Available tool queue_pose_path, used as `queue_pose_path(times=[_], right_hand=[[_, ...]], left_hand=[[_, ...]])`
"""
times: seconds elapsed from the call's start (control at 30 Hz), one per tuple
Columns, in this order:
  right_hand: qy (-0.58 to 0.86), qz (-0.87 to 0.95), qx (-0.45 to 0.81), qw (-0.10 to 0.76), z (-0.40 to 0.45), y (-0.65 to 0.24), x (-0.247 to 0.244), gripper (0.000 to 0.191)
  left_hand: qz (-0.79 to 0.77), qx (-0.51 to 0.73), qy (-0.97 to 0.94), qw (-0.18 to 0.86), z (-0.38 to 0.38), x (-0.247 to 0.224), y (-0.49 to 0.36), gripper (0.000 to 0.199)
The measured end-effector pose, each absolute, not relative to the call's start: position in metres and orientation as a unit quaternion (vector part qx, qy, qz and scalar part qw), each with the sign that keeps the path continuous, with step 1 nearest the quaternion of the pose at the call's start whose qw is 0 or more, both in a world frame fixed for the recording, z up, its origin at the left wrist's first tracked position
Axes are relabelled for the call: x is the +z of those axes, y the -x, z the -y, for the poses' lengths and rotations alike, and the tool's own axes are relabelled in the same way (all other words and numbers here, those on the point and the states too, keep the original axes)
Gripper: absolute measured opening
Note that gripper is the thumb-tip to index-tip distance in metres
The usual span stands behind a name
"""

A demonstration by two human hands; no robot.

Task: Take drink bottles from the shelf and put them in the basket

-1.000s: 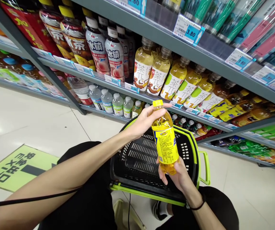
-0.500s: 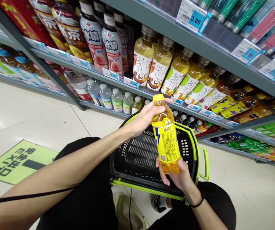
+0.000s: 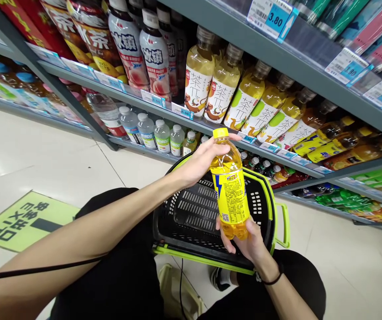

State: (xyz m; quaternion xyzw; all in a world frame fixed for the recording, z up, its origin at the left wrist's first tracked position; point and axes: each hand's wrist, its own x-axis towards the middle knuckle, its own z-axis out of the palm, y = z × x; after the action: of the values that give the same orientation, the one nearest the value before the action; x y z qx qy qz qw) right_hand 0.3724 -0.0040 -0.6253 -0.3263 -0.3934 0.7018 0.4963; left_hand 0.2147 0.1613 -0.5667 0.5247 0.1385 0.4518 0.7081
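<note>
A drink bottle [image 3: 231, 195] with yellow liquid, a yellow cap and a yellow label is tilted slightly in front of me, its printed back towards the camera. My left hand [image 3: 207, 160] is closed around its neck just below the cap, some fingers hidden behind it. Around the bottle's base my right hand [image 3: 249, 246] is closed, thumb on the near right side and fingers on the left. Beneath the bottle stands a black shopping basket [image 3: 191, 206] with a lime-green rim, between my knees.
A grey shelf [image 3: 164, 104] ahead holds rows of bottled drinks, including tea bottles [image 3: 197, 86] with white labels. Small bottles [image 3: 162, 135] stand on the lower shelf. A green floor sign [image 3: 24, 220] lies left, and the basket handle [image 3: 282, 226] juts out right.
Both hands keep the same hold on the bottle, which has barely moved. The view has shifted very slightly.
</note>
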Motion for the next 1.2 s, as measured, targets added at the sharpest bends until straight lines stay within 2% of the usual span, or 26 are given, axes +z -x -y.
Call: queue_pose_path(times=[0.13, 0.3, 0.37, 0.47, 0.63, 0.8, 1.0, 1.2], right_hand=[[0.336, 0.393, 0.701, 0.491, 0.006, -0.375, -0.629, 0.06], [0.356, 0.414, 0.671, 0.502, 0.007, -0.375, -0.637, 0.052], [0.415, 0.435, 0.595, 0.532, 0.006, -0.374, -0.641, 0.051], [0.507, 0.483, 0.439, 0.563, 0.004, -0.374, -0.648, 0.063], [0.587, 0.573, 0.225, 0.527, 0.003, -0.386, -0.658, 0.069], [0.586, 0.626, 0.069, 0.51, -0.002, -0.391, -0.662, 0.067], [0.579, 0.649, 0.022, 0.493, -0.003, -0.388, -0.665, 0.067], [0.587, 0.65, 0.034, 0.482, -0.002, -0.388, -0.666, 0.066]], left_hand=[[-0.134, 0.447, -0.526, 0.711, -0.161, -0.566, -0.215, 0.042], [-0.12, 0.444, -0.529, 0.713, -0.162, -0.565, -0.213, 0.042], [-0.109, 0.439, -0.554, 0.699, -0.162, -0.564, -0.212, 0.039], [-0.099, 0.427, -0.604, 0.665, -0.161, -0.562, -0.211, 0.038], [-0.074, 0.406, -0.621, 0.666, -0.152, -0.557, -0.209, 0.044], [-0.034, 0.383, -0.627, 0.678, -0.143, -0.547, -0.205, 0.042], [-0.043, 0.374, -0.631, 0.678, -0.14, -0.544, -0.201, 0.038], [-0.051, 0.378, -0.631, 0.676, -0.141, -0.545, -0.202, 0.038]])
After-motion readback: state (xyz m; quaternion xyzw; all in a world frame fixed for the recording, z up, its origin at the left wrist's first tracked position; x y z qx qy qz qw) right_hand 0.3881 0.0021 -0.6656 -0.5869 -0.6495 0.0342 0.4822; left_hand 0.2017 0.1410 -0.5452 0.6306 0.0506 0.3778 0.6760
